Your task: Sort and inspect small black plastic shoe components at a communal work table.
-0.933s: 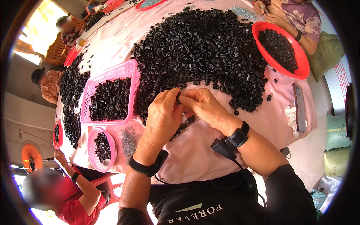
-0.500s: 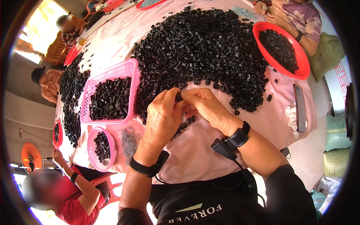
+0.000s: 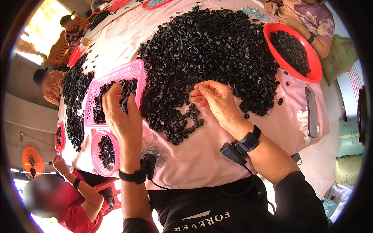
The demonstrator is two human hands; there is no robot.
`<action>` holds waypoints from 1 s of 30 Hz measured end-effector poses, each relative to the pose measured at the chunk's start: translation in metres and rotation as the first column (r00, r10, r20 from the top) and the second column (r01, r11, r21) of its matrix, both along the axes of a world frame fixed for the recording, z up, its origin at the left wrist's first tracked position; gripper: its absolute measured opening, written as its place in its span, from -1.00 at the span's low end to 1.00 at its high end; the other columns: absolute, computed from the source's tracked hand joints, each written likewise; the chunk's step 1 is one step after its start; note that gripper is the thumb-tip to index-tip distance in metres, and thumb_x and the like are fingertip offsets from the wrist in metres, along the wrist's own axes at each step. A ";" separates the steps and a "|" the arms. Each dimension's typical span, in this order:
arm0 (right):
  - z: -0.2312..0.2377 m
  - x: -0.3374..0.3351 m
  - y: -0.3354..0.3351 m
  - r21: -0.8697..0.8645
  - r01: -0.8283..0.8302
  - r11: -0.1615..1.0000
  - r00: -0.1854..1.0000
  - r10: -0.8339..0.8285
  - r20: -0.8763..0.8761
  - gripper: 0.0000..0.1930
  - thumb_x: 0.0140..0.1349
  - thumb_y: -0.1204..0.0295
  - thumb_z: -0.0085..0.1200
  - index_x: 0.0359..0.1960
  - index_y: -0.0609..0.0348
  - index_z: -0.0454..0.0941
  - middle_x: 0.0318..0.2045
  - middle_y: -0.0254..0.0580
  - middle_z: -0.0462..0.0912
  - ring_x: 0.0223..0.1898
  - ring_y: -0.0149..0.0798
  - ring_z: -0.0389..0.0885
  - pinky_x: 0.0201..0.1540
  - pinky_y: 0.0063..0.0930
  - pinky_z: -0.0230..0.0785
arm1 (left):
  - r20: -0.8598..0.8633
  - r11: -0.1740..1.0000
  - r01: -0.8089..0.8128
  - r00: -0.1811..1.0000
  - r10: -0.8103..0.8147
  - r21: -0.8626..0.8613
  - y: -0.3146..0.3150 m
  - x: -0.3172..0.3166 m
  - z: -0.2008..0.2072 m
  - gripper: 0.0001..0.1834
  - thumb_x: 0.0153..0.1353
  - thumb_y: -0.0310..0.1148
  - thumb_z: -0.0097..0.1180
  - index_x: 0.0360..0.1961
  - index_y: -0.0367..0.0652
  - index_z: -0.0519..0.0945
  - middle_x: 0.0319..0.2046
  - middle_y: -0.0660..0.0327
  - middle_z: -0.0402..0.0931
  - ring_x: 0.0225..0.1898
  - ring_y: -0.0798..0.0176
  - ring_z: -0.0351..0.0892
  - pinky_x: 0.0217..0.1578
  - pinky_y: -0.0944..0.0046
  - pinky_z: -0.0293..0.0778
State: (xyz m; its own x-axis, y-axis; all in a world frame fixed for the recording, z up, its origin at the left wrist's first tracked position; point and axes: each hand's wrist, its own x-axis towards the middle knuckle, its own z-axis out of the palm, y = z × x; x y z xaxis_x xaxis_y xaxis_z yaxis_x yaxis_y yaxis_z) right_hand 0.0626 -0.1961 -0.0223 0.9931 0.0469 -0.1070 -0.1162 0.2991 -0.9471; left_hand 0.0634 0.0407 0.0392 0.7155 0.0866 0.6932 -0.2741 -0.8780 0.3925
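Observation:
My left hand (image 3: pixel 123 118) reaches over the pink rectangular basket (image 3: pixel 140 83), fingers and thumb apart, with nothing visible between them. Small black plastic pieces fill that basket and are partly hidden by the hand. My right hand (image 3: pixel 217 103) hovers at the near edge of a big heap of black plastic pieces (image 3: pixel 210 50). Its fingers are loosely bent, the thumb stands off them, and no piece shows in it. Between the hands lie several loose black pieces (image 3: pixel 186 120). By my left wrist is a scatter of tiny grey metal bits (image 3: pixel 155 153).
A round pink basket (image 3: pixel 94 153) with black pieces stands left of my forearm. At the far right is a red basin (image 3: pixel 314 66) of black pieces, near another person's hands. A phone (image 3: pixel 311 112) lies at the right table edge. A person in red sits at left.
My hands have parted. The left one moved left from the middle to above the rectangular basket and spread its fingers; the right stayed near the heap, its pinch on a small black piece loosened.

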 end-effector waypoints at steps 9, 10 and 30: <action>-0.008 0.000 0.005 -0.114 -0.011 0.993 0.989 0.028 0.144 -0.77 0.52 0.37 -0.02 -0.04 0.28 0.59 -0.18 -0.25 0.68 -0.14 -0.44 0.68 -0.11 -0.58 0.56 | -0.347 0.911 0.413 0.855 -0.384 0.009 -0.034 -0.023 -0.029 -0.83 0.13 -0.65 0.22 -0.23 -0.28 0.68 -0.34 0.04 0.63 -0.33 -0.03 0.65 -0.31 0.13 0.55; -0.006 -0.001 0.004 -0.116 -0.037 0.993 0.993 0.049 0.107 -0.78 0.52 0.40 -0.04 -0.04 0.29 0.59 -0.18 -0.25 0.68 -0.14 -0.44 0.68 -0.11 -0.57 0.57 | -0.377 0.907 0.422 0.843 -0.383 0.022 -0.037 -0.023 -0.028 -0.83 0.10 -0.65 0.22 -0.26 -0.28 0.68 -0.35 0.02 0.60 -0.28 -0.14 0.63 -0.26 0.03 0.55; -0.017 0.004 0.003 -0.111 0.078 0.991 0.985 -0.060 0.160 -0.78 0.50 0.44 -0.05 -0.08 0.29 0.63 -0.23 -0.25 0.70 -0.17 -0.44 0.68 -0.14 -0.56 0.54 | -0.531 0.894 0.436 0.785 -0.320 0.106 -0.057 -0.002 -0.034 -0.77 0.03 -0.58 0.31 -0.22 -0.23 0.70 -0.23 0.05 0.55 -0.12 -0.10 0.60 -0.12 0.05 0.53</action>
State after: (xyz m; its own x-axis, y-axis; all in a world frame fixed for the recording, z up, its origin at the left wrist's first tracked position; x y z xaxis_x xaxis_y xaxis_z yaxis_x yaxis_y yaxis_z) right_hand 0.0669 -0.1929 -0.0393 0.9985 -0.0257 0.0488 0.0527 0.1875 -0.9808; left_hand 0.0610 -0.0159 0.0051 0.9047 -0.3694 0.2124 -0.4249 -0.8204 0.3827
